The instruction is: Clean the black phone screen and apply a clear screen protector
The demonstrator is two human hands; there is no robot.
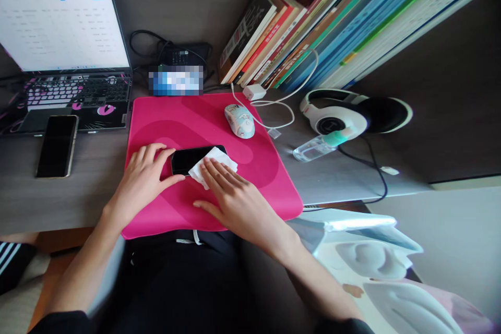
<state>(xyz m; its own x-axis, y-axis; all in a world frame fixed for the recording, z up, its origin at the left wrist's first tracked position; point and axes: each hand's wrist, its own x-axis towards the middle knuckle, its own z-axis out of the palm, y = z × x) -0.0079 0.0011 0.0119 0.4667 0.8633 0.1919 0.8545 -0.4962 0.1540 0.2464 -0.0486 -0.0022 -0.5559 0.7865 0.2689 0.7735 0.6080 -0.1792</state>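
Phone [183, 162] — partly under tissue [217, 155], right hand [237, 197] atop — left hand [140, 178] beside.

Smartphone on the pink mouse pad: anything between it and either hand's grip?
Right side, yes: a white tissue lies between the right-hand grip and the right part of the smartphone. Nothing visible stands between the left-hand grip and the phone's left end.

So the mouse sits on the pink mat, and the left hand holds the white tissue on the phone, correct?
Wrong hand: the head view shows the right hand holding the white tissue on the phone. The mouse does sit on the pink mat.
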